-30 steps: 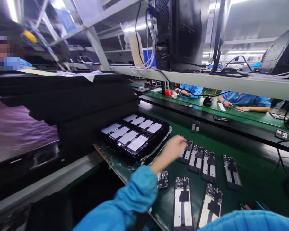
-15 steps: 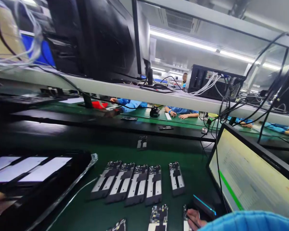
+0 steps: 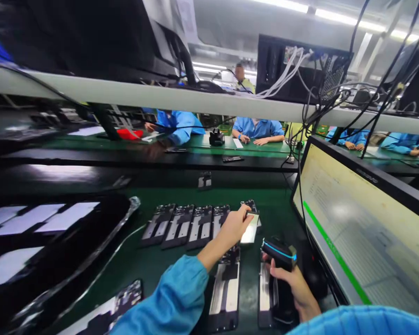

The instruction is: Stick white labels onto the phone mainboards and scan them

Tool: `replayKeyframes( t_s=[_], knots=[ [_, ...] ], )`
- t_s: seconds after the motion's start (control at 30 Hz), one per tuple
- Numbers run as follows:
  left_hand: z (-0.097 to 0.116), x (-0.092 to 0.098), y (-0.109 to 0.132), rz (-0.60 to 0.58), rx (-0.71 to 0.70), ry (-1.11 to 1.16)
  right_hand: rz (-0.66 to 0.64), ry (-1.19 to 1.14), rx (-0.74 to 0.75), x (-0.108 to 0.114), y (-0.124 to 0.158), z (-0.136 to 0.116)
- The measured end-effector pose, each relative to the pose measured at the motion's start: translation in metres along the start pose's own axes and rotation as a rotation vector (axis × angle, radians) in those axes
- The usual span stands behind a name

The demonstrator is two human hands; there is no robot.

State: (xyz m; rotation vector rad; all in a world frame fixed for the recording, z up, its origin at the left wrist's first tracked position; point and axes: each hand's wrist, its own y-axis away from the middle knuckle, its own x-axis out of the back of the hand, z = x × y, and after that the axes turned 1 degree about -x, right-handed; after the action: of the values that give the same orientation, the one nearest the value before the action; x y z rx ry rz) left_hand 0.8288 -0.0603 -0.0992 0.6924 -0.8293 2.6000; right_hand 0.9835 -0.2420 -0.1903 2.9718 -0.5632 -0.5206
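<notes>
Work looks partway along on the green counter (image 3: 157,267), though no finished piece can be told. The lit monitor (image 3: 356,242) takes the right side; the black tray (image 3: 103,230) fills the left. At lower right, the right hand (image 3: 296,286) wraps a scanner (image 3: 281,256), hiding part of one phone frame (image 3: 264,300). Four frames in a row (image 3: 199,228), centre, seem left; there the left hand (image 3: 238,225) pinches a shiny slab (image 3: 250,233).

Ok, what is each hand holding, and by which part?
The left hand pinches a flat pale piece by its upper edge; the right hand grips a black handheld scanner by its handle, just below the head.
</notes>
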Motion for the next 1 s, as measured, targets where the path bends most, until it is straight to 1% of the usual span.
replayKeyframes(
  t_s=[0.03, 0.07, 0.13, 0.23, 0.33, 0.43, 0.5, 0.6, 0.67, 0.73, 0.8, 0.87, 0.93, 1.0],
  knots=[
    [-0.006, -0.015, 0.0, -0.069, 0.007, -0.024, -0.06, -0.008, -0.02, 0.001, 0.004, -0.005],
    [-0.011, -0.026, 0.0, -0.116, 0.012, -0.047, -0.094, -0.011, -0.024, 0.002, 0.007, -0.009],
    [-0.02, -0.036, 0.0, -0.139, 0.014, -0.071, -0.122, -0.013, -0.01, 0.004, 0.009, -0.012],
    [-0.026, -0.034, -0.003, -0.121, 0.032, -0.073, -0.129, -0.005, -0.003, 0.006, 0.007, -0.009],
    [-0.027, -0.03, -0.007, -0.101, 0.059, -0.065, -0.145, 0.021, -0.017, 0.008, 0.004, -0.007],
    [-0.024, -0.028, -0.003, -0.105, 0.077, -0.02, -0.147, -0.006, -0.023, 0.01, 0.004, -0.015],
    [-0.021, -0.03, 0.009, -0.167, 0.088, 0.09, -0.122, -0.063, -0.038, 0.013, 0.002, -0.022],
    [-0.014, -0.042, 0.045, -0.334, 0.15, 0.307, -0.054, -0.1, -0.075, 0.02, -0.005, -0.031],
    [-0.009, -0.056, 0.073, -0.428, 0.184, 0.354, -0.015, -0.076, -0.11, 0.025, -0.012, -0.033],
    [-0.005, -0.071, 0.097, -0.48, 0.197, 0.335, -0.003, -0.051, -0.141, 0.028, -0.018, -0.035],
    [-0.002, -0.083, 0.112, -0.459, 0.198, 0.337, -0.014, -0.022, -0.164, 0.028, -0.023, -0.037],
    [0.001, -0.089, 0.117, -0.395, 0.173, 0.351, -0.024, 0.003, -0.182, 0.028, -0.026, -0.038],
    [0.001, -0.089, 0.118, -0.321, 0.103, 0.327, -0.028, 0.01, -0.195, 0.028, -0.026, -0.039],
    [-0.001, -0.087, 0.121, -0.262, 0.001, 0.247, -0.021, 0.005, -0.191, 0.027, -0.019, -0.039]
  ],
)
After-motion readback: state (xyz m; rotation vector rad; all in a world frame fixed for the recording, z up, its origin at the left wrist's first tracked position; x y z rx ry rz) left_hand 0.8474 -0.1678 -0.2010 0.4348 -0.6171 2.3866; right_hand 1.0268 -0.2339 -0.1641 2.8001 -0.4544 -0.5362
